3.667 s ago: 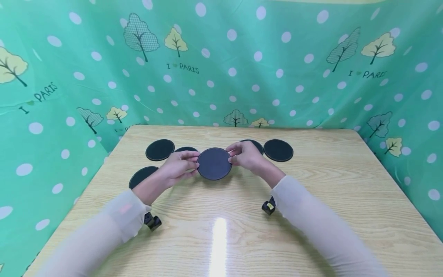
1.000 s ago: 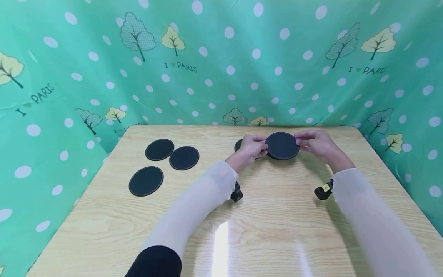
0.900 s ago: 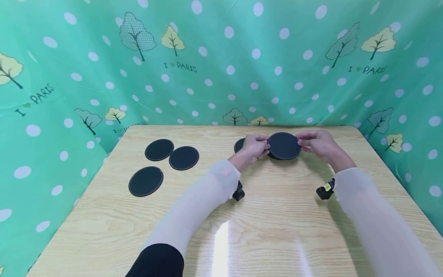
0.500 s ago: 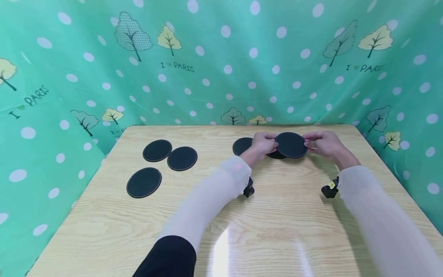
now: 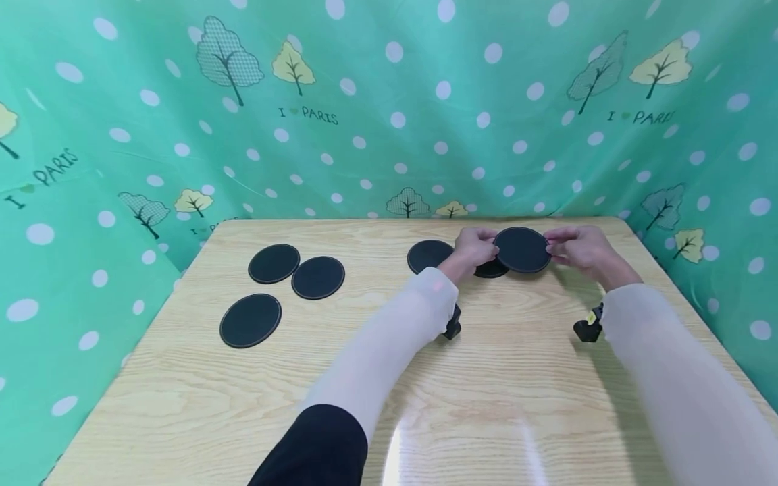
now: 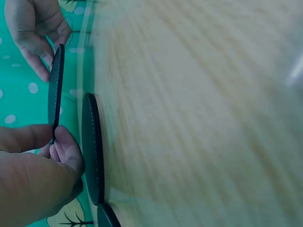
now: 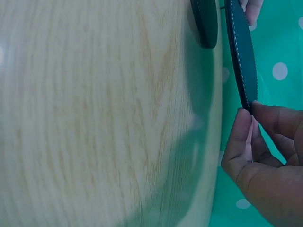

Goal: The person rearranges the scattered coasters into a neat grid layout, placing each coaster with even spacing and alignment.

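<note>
A round black coaster (image 5: 521, 250) with a stitched edge is held above the back right of the table. My left hand (image 5: 474, 250) pinches its left edge between thumb and fingers, as the left wrist view confirms. On the opposite edge, my right hand (image 7: 270, 146) pinches it the same way. Beneath and to the left, another black coaster (image 5: 491, 268) lies on the table, partly covered by the held one. A further coaster (image 5: 429, 256) lies left of that, with its lower right part behind my left hand.
Three more black coasters lie at the left: one at the back (image 5: 274, 263), one beside it (image 5: 318, 277), and a nearer one (image 5: 250, 320). The light wooden table (image 5: 304, 378) ends at a green dotted curtain (image 5: 365, 121) behind and at both sides.
Both hands have carried the coaster from the table's middle to the right, over the right-hand coaster, then further right, uncovering part of that coaster. The other coasters stay in place.
</note>
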Motion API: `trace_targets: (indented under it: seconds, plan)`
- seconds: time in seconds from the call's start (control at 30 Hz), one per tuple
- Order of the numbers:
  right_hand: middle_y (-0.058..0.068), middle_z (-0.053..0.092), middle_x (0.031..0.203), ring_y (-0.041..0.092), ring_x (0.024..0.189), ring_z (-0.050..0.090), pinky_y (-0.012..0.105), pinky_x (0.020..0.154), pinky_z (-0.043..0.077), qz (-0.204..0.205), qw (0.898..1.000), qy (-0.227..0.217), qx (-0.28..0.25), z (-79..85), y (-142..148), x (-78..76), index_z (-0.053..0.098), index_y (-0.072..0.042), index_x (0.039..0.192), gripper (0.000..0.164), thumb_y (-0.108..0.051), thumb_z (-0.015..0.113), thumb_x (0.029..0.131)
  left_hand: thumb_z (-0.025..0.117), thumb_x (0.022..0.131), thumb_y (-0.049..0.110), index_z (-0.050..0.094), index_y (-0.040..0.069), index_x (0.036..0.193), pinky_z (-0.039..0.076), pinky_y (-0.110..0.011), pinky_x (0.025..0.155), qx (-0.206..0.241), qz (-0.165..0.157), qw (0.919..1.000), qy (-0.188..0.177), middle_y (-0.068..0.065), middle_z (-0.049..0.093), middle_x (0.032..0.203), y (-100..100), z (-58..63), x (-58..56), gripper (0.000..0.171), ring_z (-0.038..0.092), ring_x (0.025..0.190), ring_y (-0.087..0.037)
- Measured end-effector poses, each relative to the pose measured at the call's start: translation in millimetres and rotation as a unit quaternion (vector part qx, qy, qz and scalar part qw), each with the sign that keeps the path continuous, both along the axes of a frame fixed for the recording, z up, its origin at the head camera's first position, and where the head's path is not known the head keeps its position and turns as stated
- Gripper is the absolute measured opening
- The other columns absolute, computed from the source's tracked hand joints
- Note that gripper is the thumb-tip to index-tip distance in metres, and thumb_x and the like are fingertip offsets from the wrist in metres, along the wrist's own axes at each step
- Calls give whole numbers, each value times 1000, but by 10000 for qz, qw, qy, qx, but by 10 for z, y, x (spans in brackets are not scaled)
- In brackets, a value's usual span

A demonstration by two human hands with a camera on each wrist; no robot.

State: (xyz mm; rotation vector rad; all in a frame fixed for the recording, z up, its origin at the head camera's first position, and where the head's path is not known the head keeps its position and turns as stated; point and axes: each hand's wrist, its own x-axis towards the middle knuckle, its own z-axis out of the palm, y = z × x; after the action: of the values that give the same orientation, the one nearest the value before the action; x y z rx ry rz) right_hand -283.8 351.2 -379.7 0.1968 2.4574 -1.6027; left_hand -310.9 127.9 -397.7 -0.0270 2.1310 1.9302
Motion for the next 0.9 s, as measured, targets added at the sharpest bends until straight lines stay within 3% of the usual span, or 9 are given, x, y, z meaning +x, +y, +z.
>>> trace_targets:
  seconds: [0.2, 0.37, 0.53, 0.67, 0.77, 0.9]
  plan:
    - [2, 58, 117, -2, 92, 60, 26, 92, 58, -150, 9997, 21, 194, -15, 102, -2, 44, 9, 149, 49, 0, 57, 103, 65, 94, -10, 72, 7, 125, 60, -21, 76, -382, -120, 9992, 75, -6, 71, 120, 149, 21, -38, 37, 69, 107, -15]
    - [11, 55, 126, -6, 89, 60, 26, 91, 58, -246, 9988, 63, 408, -56, 221, 22, 42, 10, 149, 49, 0, 56, 103, 64, 91, -11, 74, 10, 124, 57, -18, 74, -868, -216, 9954, 347, -2, 73, 116, 307, 12, -35, 40, 67, 106, -9]
    - [0, 60, 114, -6, 85, 61, 24, 83, 59, -521, 9974, 11, 497, -104, 337, 33, 45, 9, 148, 49, 0, 58, 102, 64, 92, -7, 76, 15, 121, 47, -16, 69, -1305, -264, 9899, 486, 4, 73, 117, 457, -19, -32, 38, 65, 111, -7]
    - [3, 60, 115, -4, 85, 61, 26, 81, 60, -539, 9965, -38, 637, -117, 356, 19, 47, 8, 147, 47, -2, 58, 102, 61, 93, -7, 75, 15, 123, 41, -20, 63, -1483, -295, 9876, 422, 4, 72, 121, 502, -26, -55, 39, 64, 116, -7]
    - [6, 61, 116, -3, 84, 61, 26, 80, 60, -502, 9963, -38, 702, -117, 344, 2, 47, 9, 146, 47, -1, 58, 102, 60, 93, -7, 74, 17, 125, 35, -26, 55, -1697, -440, 9842, 266, 5, 70, 124, 501, -16, -101, 43, 66, 101, -7]
    - [-1, 64, 105, -2, 84, 61, 26, 80, 60, -490, 9966, -45, 666, -127, 327, -15, 47, 11, 145, 45, 2, 57, 102, 61, 95, -3, 73, 22, 127, 29, -31, 48, -2137, -655, 9747, 46, 9, 68, 127, 508, -5, -166, 43, 58, 84, -11]
